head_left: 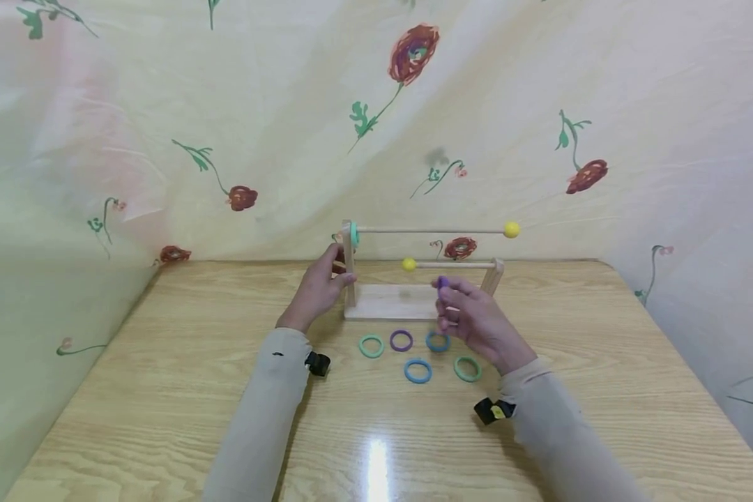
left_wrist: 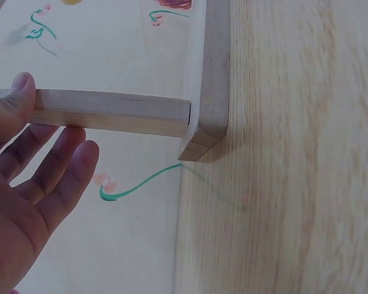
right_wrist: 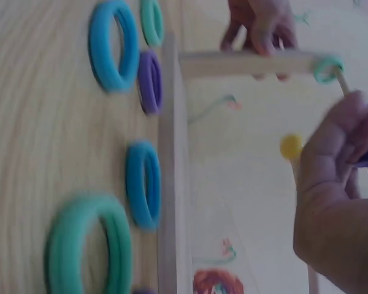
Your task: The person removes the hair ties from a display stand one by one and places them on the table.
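Note:
A wooden stand [head_left: 389, 307] has two upright posts, each bearing a horizontal dowel tipped with a yellow ball. My left hand [head_left: 316, 286] holds its left post [left_wrist: 129, 114], thumb on one face and fingers on the other. Above that hand, a light green ring [head_left: 355, 234] sits on the upper dowel [head_left: 433, 231], against the post. In front of the right post [head_left: 492, 277], my right hand [head_left: 475, 321] pinches a purple ring [head_left: 442, 282] between thumb and fingers. The ring is just below the lower dowel [head_left: 454, 265] in the head view, right of its yellow ball [head_left: 409, 264].
Several loose rings lie before the stand: a light green ring [head_left: 371, 356], a purple ring [head_left: 401, 349], two blue rings including the nearer blue ring [head_left: 418, 381], and a green ring [head_left: 467, 379]. A flowered cloth [head_left: 288, 125] hangs behind the wooden table [head_left: 182, 390].

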Demonstrator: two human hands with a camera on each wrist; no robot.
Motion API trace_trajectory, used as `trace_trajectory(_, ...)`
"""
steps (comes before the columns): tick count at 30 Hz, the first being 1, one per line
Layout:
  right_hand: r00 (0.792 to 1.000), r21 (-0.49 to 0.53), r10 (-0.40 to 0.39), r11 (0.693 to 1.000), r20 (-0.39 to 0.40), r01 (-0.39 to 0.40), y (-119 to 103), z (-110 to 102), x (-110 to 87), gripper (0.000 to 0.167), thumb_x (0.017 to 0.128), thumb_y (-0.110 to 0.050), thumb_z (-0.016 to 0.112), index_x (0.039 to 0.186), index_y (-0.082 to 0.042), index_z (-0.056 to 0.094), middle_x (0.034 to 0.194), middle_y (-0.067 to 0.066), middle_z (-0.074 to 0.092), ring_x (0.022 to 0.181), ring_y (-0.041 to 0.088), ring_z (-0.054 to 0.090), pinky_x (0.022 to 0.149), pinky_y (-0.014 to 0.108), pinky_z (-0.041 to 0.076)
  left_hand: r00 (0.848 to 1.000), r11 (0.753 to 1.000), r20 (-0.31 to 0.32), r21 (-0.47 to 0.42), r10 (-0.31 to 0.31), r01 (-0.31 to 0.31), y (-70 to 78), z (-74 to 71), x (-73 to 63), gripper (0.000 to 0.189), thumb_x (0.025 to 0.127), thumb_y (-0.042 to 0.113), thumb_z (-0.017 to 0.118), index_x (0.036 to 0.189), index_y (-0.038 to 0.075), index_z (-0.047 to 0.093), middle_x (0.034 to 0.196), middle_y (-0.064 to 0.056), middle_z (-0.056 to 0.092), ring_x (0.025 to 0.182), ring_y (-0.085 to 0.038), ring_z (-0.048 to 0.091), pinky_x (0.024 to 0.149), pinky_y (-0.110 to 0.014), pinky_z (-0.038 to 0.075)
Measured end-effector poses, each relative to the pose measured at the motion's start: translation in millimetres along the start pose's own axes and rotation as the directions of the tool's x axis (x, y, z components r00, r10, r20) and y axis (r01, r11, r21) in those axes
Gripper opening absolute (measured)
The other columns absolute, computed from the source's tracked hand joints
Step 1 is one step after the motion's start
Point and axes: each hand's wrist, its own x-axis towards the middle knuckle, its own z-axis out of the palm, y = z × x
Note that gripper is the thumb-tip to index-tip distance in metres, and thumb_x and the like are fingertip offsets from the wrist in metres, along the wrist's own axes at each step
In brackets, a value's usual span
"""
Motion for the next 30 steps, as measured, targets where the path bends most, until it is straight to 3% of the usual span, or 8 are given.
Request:
trace_trajectory(4, 0.997, -0.137, 0.074, 0.988, 0.014, -0.071, 15, 22, 10.7, 0.016, 0.103, -0.014, 0.059, 0.119, -0.009, 0.061, 0.083, 0.005, 0.059, 0.065, 0.015, 0.061, 0.078, 0.040, 0.058, 1.000, 1.000, 0.004, -0.002, 0.002, -0.002, -0.3, -1.4, -0.3, 0.036, 0.101, 0.011, 0.063, 0.134, 0.007, 0.049, 0.123, -0.012, 0.058, 0.114, -0.031, 0.058, 0.091, -0.046, 0.054)
trace_trajectory(9, 0.984, -0.261, 0.165, 0.955, 0.069, -0.142, 36, 44, 23.3, 0.035, 0.102, -0.015, 0.060, 0.131, 0.004, 0.053, 0.084, 0.006, 0.063, 0.073, 0.016, 0.064, 0.088, 0.046, 0.055, 1.000, 1.000, 0.002, 0.001, 0.009, -0.009, 0.3, -1.4, 0.0, 0.036, 0.101, 0.010, 0.064, 0.133, 0.009, 0.049, 0.124, -0.011, 0.058, 0.115, -0.030, 0.058, 0.093, -0.046, 0.054)
trace_trajectory(15, 0.969, -0.255, 0.239, 0.942, 0.059, -0.217, 49, 58, 30.8, 0.044, 0.102, -0.015, 0.060, 0.137, 0.009, 0.046, 0.084, 0.006, 0.065, 0.075, 0.016, 0.064, 0.089, 0.042, 0.054, 1.000, 1.000, 0.011, -0.010, 0.011, -0.011, 3.2, 0.0, 1.1, 0.039, 0.100, 0.009, 0.064, 0.135, 0.011, 0.049, 0.126, -0.011, 0.058, 0.117, -0.031, 0.058, 0.095, -0.046, 0.052)
trace_trajectory(19, 0.971, -0.243, 0.235, 0.945, 0.038, -0.220, 49, 63, 33.5, 0.045, 0.102, -0.014, 0.060, 0.138, 0.008, 0.046, 0.085, 0.006, 0.065, 0.076, 0.017, 0.065, 0.090, 0.043, 0.054, 1.000, 1.000, 0.009, -0.017, 0.005, -0.005, 4.2, 0.2, 1.8, 0.040, 0.100, 0.008, 0.064, 0.136, 0.014, 0.049, 0.126, -0.009, 0.058, 0.117, -0.029, 0.058, 0.095, -0.046, 0.052)
trace_trajectory(27, 0.972, -0.293, 0.225, 0.936, 0.067, -0.196, 57, 69, 33.9, 0.044, 0.101, -0.015, 0.062, 0.135, 0.010, 0.049, 0.087, 0.007, 0.067, 0.078, 0.017, 0.066, 0.087, 0.040, 0.056, 1.000, 1.000, 0.010, -0.012, 0.008, -0.008, -0.1, -1.9, -0.4, 0.043, 0.100, 0.009, 0.065, 0.139, 0.013, 0.048, 0.126, -0.009, 0.058, 0.116, -0.029, 0.059, 0.093, -0.044, 0.053)
trace_trajectory(30, 0.967, -0.332, 0.244, 0.921, 0.079, -0.205, 58, 70, 29.3, 0.044, 0.102, -0.015, 0.062, 0.136, 0.010, 0.049, 0.089, 0.009, 0.066, 0.077, 0.018, 0.066, 0.084, 0.039, 0.057, 1.000, 1.000, 0.010, -0.012, 0.010, -0.010, -2.7, -2.9, -1.9, 0.043, 0.100, 0.010, 0.065, 0.139, 0.013, 0.048, 0.125, -0.009, 0.058, 0.116, -0.029, 0.059, 0.093, -0.044, 0.054)
